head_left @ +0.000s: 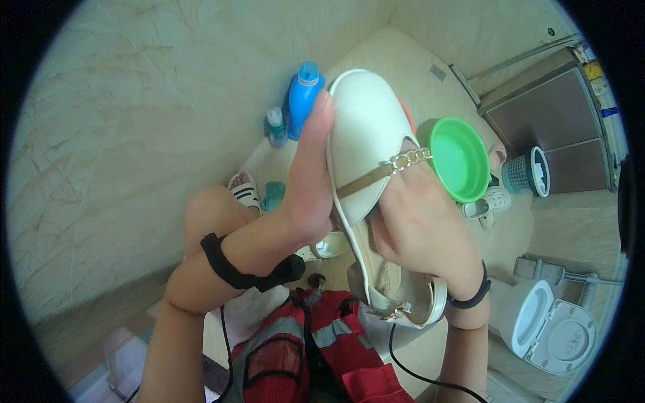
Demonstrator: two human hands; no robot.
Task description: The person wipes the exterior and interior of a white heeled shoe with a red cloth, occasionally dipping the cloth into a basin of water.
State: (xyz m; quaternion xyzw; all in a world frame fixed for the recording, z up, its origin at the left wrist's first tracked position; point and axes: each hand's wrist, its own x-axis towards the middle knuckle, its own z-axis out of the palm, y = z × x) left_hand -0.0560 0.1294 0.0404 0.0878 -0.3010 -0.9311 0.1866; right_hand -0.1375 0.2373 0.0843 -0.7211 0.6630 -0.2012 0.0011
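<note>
A white closed-toe shoe point(368, 121) with a chain-trimmed strap and a buckled ankle strap is held up in front of me, toe pointing away. My left hand point(306, 178) grips its left side, the thumb lying along the edge near the toe. My right hand point(420, 218) reaches into the shoe's opening, below the chain strap. Its fingers are curled against the inside and mostly hidden by the upper. Whether anything small is inside those fingers cannot be seen.
A blue bottle point(304, 101) and a small teal bottle point(276, 127) stand by the left wall. Right of the shoe are a green basin point(460, 159), clogs point(496, 199) and a basket point(516, 174). A toilet point(531, 316) stands at right; my foot wears a striped slide point(245, 193).
</note>
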